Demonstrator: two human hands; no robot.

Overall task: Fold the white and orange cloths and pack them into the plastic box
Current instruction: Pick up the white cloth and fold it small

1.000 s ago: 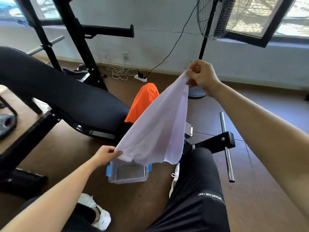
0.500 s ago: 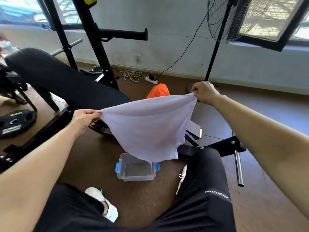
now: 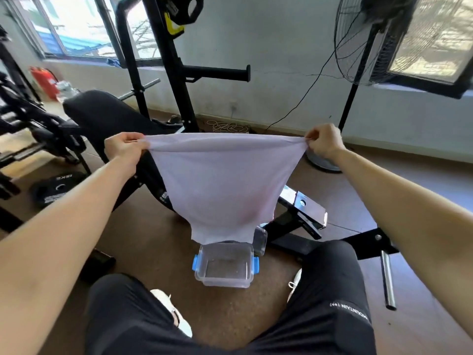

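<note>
The white cloth (image 3: pixel 222 183) hangs stretched in the air in front of me, its top edge taut between both hands. My left hand (image 3: pixel 125 147) pinches its left corner and my right hand (image 3: pixel 323 142) pinches its right corner. The cloth's lower end dangles just above the clear plastic box (image 3: pixel 225 267), which stands open on the floor between my legs and has blue clips. Behind the cloth, the orange cloth is hidden.
A black weight bench (image 3: pixel 102 119) and its frame (image 3: pixel 302 221) stand behind the cloth. A rack upright (image 3: pixel 176 80) rises at the back, a standing fan (image 3: pixel 368 39) at the right. A weight plate (image 3: pixel 57 188) lies at the left. A steel bar (image 3: pixel 387 278) lies by my right knee.
My left hand rose and moved out to the left, my right hand came down, so the cloth now hangs level between them. The view tilted up and the orange cloth went out of sight.
</note>
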